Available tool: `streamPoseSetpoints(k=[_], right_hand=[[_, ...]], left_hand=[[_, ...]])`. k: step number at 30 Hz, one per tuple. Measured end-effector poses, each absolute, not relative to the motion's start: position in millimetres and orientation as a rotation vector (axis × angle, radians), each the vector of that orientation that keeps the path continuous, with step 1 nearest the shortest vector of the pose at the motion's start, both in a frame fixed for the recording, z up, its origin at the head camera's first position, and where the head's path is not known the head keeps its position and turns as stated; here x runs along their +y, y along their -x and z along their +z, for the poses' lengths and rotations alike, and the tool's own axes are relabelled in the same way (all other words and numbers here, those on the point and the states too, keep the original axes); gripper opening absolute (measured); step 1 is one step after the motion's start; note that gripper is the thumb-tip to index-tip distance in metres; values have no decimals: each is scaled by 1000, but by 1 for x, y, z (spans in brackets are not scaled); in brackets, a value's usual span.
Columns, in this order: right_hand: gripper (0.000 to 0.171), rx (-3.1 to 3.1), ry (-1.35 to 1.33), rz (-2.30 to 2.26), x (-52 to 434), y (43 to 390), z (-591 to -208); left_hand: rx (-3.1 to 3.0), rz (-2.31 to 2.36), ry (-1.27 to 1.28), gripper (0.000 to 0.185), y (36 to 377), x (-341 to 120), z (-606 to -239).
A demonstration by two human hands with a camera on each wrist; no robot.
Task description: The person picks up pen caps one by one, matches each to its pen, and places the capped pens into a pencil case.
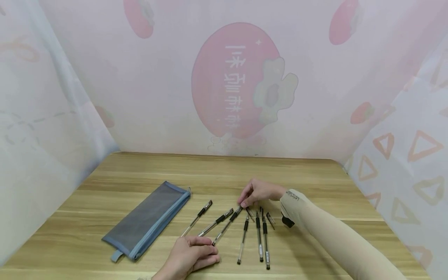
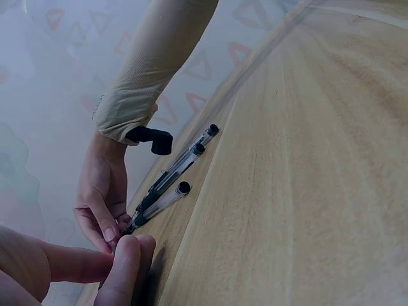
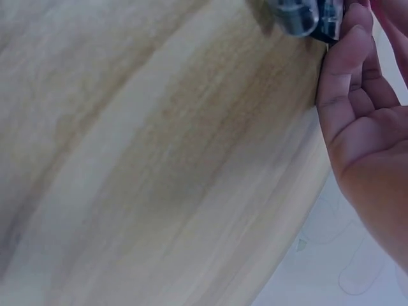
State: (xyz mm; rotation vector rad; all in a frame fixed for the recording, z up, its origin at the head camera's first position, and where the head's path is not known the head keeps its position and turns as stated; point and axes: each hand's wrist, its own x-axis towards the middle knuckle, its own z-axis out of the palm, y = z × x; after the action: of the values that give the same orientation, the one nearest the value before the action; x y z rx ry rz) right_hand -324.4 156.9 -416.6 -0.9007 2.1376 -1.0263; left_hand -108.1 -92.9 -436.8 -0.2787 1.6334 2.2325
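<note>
A pale, wood-grained bench [image 1: 315,241] stands inside pink fruit-printed curtains [image 1: 147,97]. Both hands pinch one clear black-capped pen [image 1: 226,224]: right hand [image 1: 257,192] at the cap, left hand [image 1: 190,256] at the tip. A grey-blue mesh zip pouch [image 1: 148,219] lies to the left.

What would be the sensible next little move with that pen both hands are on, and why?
Probably pull the cap end and the barrel apart, or lift the pen clear of the table. The right hand pinches its capped end while the left hand holds the other end. Further pens lie loose beside it, and the grey pencil case lies flat on the wooden table, apparently zipped.
</note>
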Motion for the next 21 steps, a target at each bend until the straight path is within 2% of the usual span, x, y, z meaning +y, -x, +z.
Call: streamPoseSetpoints(k=[6, 13, 21], right_hand=[[16, 2153, 844, -1158, 164, 314, -410], [20, 2277, 882, -1188, 174, 278, -398], [18, 2462, 950, -1198, 203, 249, -385]], left_hand=[[1734, 2157, 236, 38, 104, -94, -433], [1848, 2095, 111, 37, 99, -95, -426], [2162, 1985, -204, 34, 110, -80, -413]])
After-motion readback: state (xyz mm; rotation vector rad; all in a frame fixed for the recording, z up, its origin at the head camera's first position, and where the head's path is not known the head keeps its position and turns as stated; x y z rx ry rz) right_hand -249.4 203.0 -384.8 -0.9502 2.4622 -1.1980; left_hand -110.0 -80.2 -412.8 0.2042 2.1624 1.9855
